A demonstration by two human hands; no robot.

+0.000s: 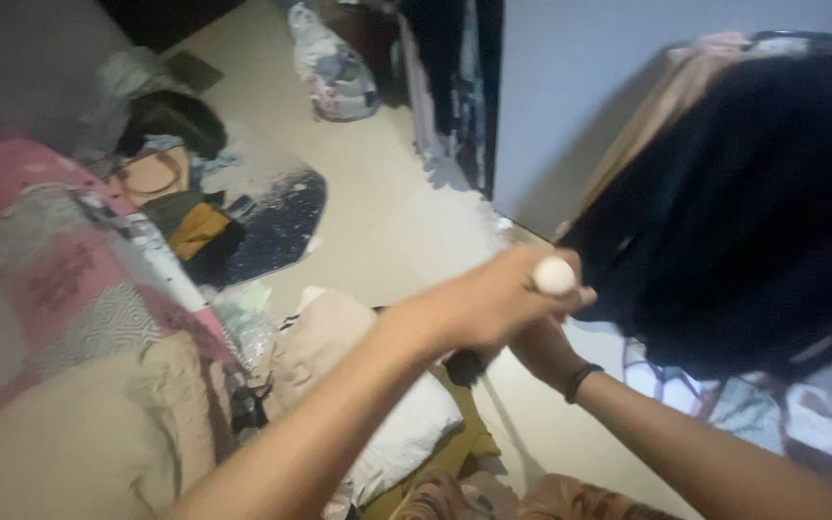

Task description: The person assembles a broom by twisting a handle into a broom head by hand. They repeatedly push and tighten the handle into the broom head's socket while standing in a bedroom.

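- Head view, looking down: the left hand [493, 300] is curled into a fist around a handle with a rounded white tip [555, 275] poking out the top of the grip. Can't tell what kind of tool it is, the rest is hidden inside the fist.
- The right hand [543, 349] sits right under and behind the left one, with a thin black band [582, 381] on the wrist. Its fingers are hidden, so I can't tell whether it's gripping anything.
- Both hands are up against a big mass of dark black hair [753, 212] on the right side of the frame, touching its lower left edge.
- Behind the hair there's a plain grey-blue wall [570, 87].
- On the left is a pink and grey patterned blanket [60, 279], with a pile of clothes [180, 183] on the pale beige floor [377, 202] past it.
- A white pillow-like cushion [406, 433] lies below the forearms.
- A tied-up plastic bag [334, 67] sits at the top of the floor.
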